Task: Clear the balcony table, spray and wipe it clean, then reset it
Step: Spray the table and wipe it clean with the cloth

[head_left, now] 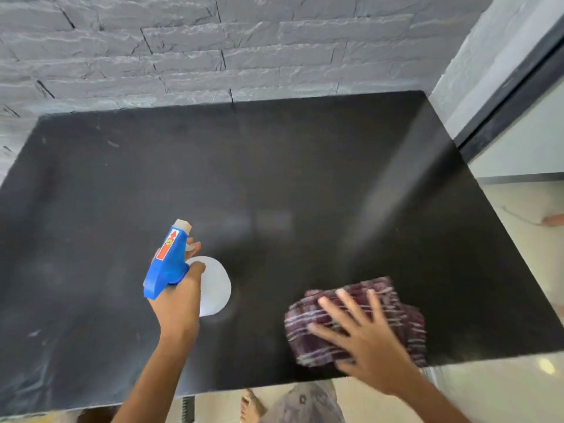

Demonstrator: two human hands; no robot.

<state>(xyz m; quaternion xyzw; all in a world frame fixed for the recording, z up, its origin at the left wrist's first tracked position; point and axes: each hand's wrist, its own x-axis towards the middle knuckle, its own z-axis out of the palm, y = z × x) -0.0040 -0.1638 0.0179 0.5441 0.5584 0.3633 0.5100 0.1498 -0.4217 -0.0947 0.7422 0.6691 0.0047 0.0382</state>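
The black balcony table (274, 178) fills the view, dusty with faint smears. My left hand (180, 300) grips a spray bottle (168, 264) with a blue trigger head and a white body, held above the table's near middle, nozzle pointing away from me. My right hand (363, 331) lies flat with fingers spread on a folded maroon checked cloth (381, 303), which rests on the table near its front right edge. The cloth looks blurred.
A grey stone-brick wall (183, 50) runs behind the table. A white wall and dark door frame (512, 96) stand at the right. Pale floor tiles (518, 392) show past the table's front and right edges, with my foot (253, 406) below.
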